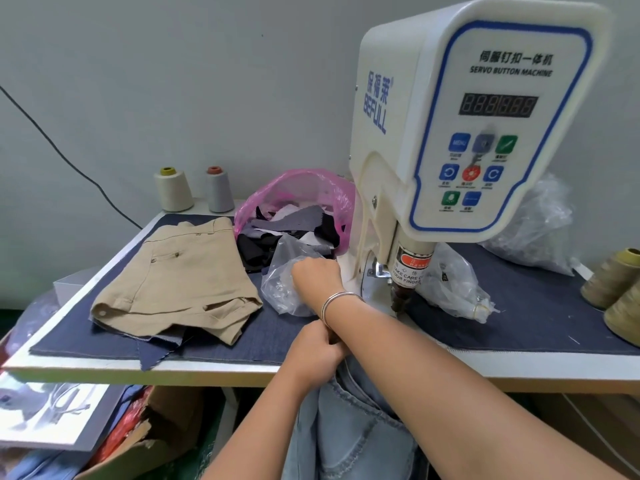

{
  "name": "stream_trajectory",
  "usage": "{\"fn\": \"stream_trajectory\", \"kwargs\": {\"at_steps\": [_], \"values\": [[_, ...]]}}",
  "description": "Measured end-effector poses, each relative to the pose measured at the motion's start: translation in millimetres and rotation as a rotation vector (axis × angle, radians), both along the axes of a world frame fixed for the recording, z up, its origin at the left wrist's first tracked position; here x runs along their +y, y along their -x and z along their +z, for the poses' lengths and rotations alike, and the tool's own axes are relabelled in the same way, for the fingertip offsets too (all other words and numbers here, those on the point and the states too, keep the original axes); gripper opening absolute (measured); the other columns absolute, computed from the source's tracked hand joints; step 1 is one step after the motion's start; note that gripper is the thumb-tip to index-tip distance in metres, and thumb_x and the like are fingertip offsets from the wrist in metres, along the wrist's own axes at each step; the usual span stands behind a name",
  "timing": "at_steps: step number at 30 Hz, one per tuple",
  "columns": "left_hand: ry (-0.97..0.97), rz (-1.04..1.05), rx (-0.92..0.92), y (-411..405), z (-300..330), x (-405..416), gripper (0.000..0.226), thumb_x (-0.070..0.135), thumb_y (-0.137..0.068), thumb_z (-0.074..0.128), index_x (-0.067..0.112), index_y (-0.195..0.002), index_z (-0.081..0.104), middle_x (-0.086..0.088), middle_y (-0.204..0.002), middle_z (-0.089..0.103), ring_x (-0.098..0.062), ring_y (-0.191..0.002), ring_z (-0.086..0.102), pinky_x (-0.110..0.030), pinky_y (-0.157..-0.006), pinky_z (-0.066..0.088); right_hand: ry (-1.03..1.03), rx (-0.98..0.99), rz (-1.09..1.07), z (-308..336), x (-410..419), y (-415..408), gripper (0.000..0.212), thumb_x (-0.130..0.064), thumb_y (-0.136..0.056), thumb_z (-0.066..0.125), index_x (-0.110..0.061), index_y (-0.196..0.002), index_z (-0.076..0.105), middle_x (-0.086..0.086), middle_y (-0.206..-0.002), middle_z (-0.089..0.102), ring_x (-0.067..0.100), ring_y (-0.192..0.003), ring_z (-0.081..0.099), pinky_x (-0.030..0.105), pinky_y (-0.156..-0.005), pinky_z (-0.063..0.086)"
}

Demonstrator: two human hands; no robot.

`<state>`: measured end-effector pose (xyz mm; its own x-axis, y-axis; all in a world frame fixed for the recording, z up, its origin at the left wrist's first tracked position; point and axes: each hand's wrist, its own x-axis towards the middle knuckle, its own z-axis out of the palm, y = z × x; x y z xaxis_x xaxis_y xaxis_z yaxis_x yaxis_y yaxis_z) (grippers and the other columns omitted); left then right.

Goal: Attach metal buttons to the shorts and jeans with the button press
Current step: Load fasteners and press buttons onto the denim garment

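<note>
we see a glossy cream plastic button press (460, 109), matt tan cloth shorts (180, 275), faded blue denim jeans (349, 427), a crinkly clear plastic bag (280, 289), dark matt denim mat (526, 306), shiny metal bangle (337, 301).

Two thread cones, a cream one (173, 189) and a grey one (220, 189), stand side by side at the back of the table (207, 370). A pink bag (304, 188) full of cloth scraps sits near them. Two olive thread cones (614, 294) stand at the right edge, and a cardboard box (162, 427) sits under the table.
</note>
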<state>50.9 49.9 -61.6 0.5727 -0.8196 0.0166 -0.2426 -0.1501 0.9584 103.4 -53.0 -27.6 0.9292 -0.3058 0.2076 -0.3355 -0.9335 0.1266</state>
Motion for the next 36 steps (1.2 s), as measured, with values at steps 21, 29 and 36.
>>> {"fn": "stream_trajectory", "kwargs": {"at_steps": [21,29,36], "values": [[0.005,-0.003,-0.049,-5,-4,1,0.018,0.026,-0.060,0.049,0.011,-0.064,0.055,0.009,-0.052,0.054,-0.007,-0.052,0.040,-0.030,-0.053,0.032,-1.160,-0.770,0.026,17,39,113,0.014,-0.015,-0.082,0.069,-0.024,-0.077,0.059,-0.008,-0.075,0.070,-0.001,-0.075,0.065,0.015,-0.072,0.050],[0.018,-0.024,0.023,-2,-4,0,0.019,0.013,-0.085,0.066,0.015,-0.068,0.056,0.012,-0.046,0.038,-0.005,-0.045,0.031,-0.023,-0.049,0.026,-1.516,-0.852,-0.067,13,13,209,0.010,-0.001,-0.091,0.056,-0.010,-0.088,0.052,0.005,-0.083,0.075,0.019,-0.073,0.072,0.017,-0.060,0.052],[-0.001,-0.013,0.022,-3,-6,-2,0.023,0.006,-0.089,0.064,0.014,-0.069,0.056,0.012,-0.046,0.036,-0.005,-0.044,0.030,-0.018,-0.048,0.027,-1.625,-0.955,-0.207,-3,-22,196,0.023,-0.008,-0.085,0.067,-0.026,-0.071,0.066,-0.007,-0.066,0.062,0.010,-0.063,0.057,0.022,-0.060,0.045]]}}
